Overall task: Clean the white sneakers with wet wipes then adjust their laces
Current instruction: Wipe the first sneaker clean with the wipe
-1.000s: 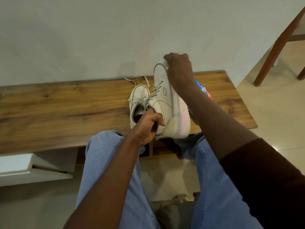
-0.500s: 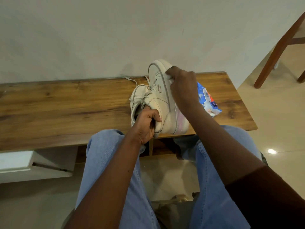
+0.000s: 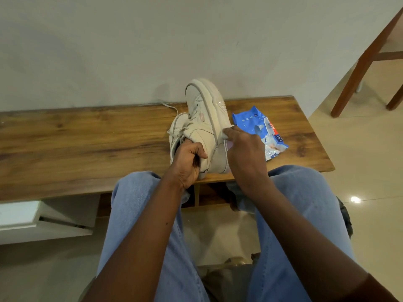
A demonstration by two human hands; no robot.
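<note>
Writing: I can read nothing on the blue wipe pack (image 3: 260, 131), the print is too small; the small pink tag on the held sneaker (image 3: 206, 129) is unreadable too.
Sneaker axis: it stands heel-down at the near edge of the tabletop (image 3: 87, 147), centre frame, with its toe toward the top of the frame and its sole facing right.
Left grip (image 3: 188, 163): curled tight round the sneaker's collar, lower left of the shoe.
Right grip (image 3: 245, 153): fingers pinch a white wipe (image 3: 229, 129) against the sole edge.
Second sneaker (image 3: 177, 127): lies flat, touching the held one's left side.
</note>
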